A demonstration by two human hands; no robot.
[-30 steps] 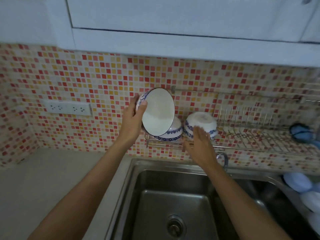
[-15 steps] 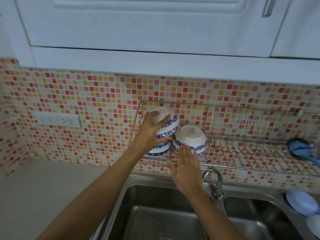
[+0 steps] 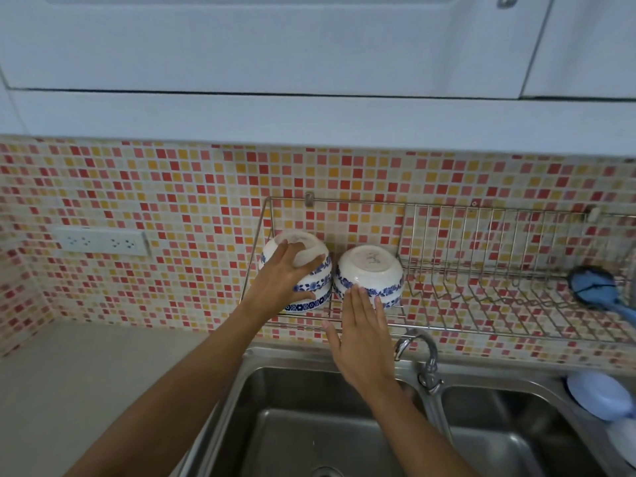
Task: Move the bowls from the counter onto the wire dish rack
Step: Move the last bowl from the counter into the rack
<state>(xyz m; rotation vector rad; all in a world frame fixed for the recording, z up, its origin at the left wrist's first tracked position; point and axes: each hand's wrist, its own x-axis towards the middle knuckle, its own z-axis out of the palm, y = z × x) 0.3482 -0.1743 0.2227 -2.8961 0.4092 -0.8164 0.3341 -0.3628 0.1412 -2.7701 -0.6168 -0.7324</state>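
Note:
Two stacks of white bowls with blue flower bands sit upside down at the left end of the wall-mounted wire dish rack (image 3: 488,304). My left hand (image 3: 287,280) grips the top bowl of the left stack (image 3: 311,251), fingers spread over its upturned base and side. The right stack of bowls (image 3: 370,270) stands just beside it. My right hand (image 3: 361,333) is flat with fingers apart, its fingertips at the lower front of the right stack, holding nothing.
A blue scrub brush (image 3: 593,287) lies at the rack's right end. Below are a steel double sink (image 3: 309,425) and a tap (image 3: 425,359). Pale blue dishes (image 3: 599,395) sit at the sink's right. The grey counter (image 3: 86,380) lies left, a power socket (image 3: 101,241) above it.
My left hand turned a bowl over and set it upside down on the left stack in the rack. My right hand stayed flat by the right stack.

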